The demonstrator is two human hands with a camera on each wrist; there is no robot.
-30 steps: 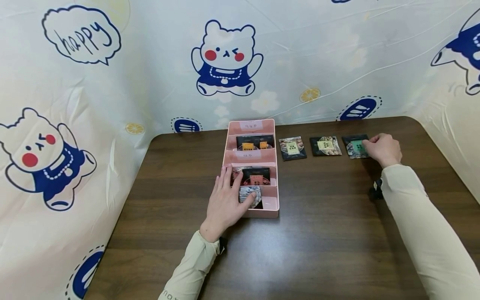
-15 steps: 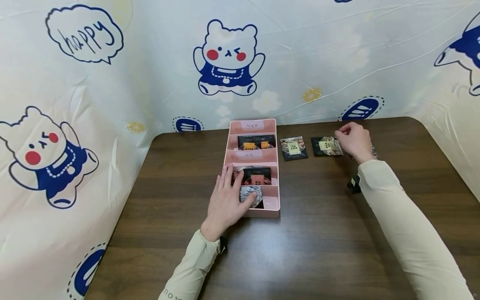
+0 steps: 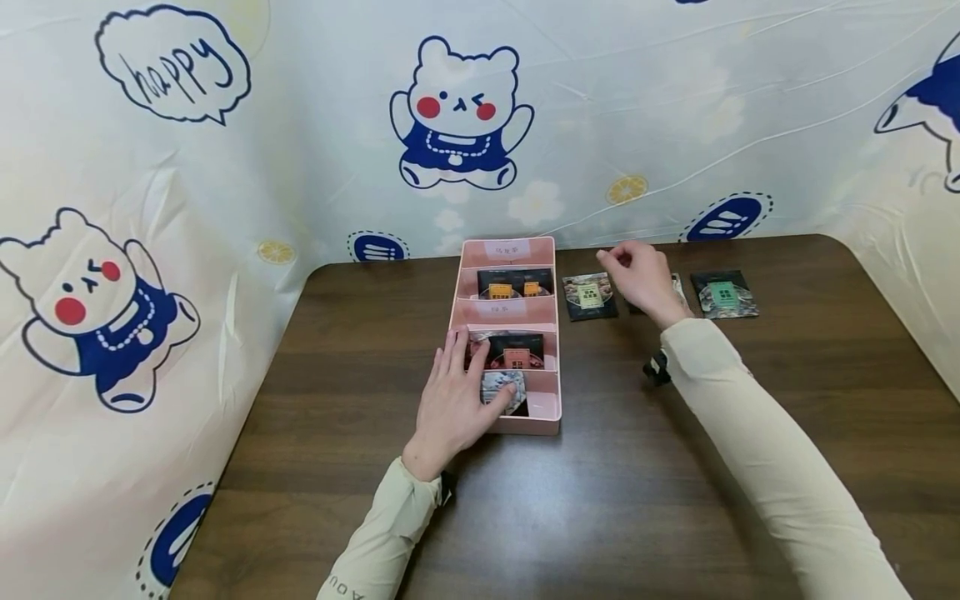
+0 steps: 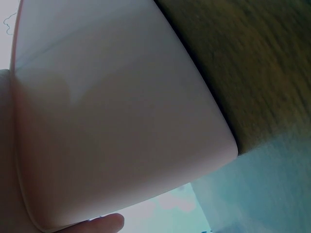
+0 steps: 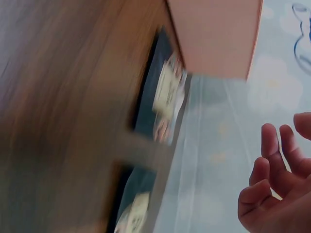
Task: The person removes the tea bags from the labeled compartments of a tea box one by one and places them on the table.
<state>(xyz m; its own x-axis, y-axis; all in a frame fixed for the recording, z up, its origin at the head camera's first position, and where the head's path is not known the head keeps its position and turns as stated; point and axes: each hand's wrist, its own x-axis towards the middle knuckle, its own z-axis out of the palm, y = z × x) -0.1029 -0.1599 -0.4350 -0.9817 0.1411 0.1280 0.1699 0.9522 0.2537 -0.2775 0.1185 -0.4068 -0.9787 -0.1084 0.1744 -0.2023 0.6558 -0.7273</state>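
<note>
A pink divided box (image 3: 504, 427) stands on the table, with my left hand (image 3: 457, 408) resting over its near left side. Its fingers stretch along the left wall and the thumb reaches over a grey-white patterned packet (image 3: 502, 383) in the front compartment. My right hand (image 3: 637, 279) is right of the box, fingers loosely bent and holding nothing, as the right wrist view also shows. Just left of its fingertips lies a black packet with a pale green label (image 3: 590, 296). A second packet (image 3: 678, 288) is mostly hidden beneath the hand. Farther right lies a packet with a teal label (image 3: 724, 293).
Packets with orange labels (image 3: 501, 290) stand in a rear compartment of the box, and a red-labelled packet (image 3: 516, 358) in a middle one. Pale paper labels (image 3: 507, 250) mark the box. A printed curtain (image 3: 585, 125) hangs right behind the wooden table (image 3: 600, 500).
My right hand has left the teal-labelled packet and moved left over the row, to near the packet closest to the box. My left hand has stayed on the box.
</note>
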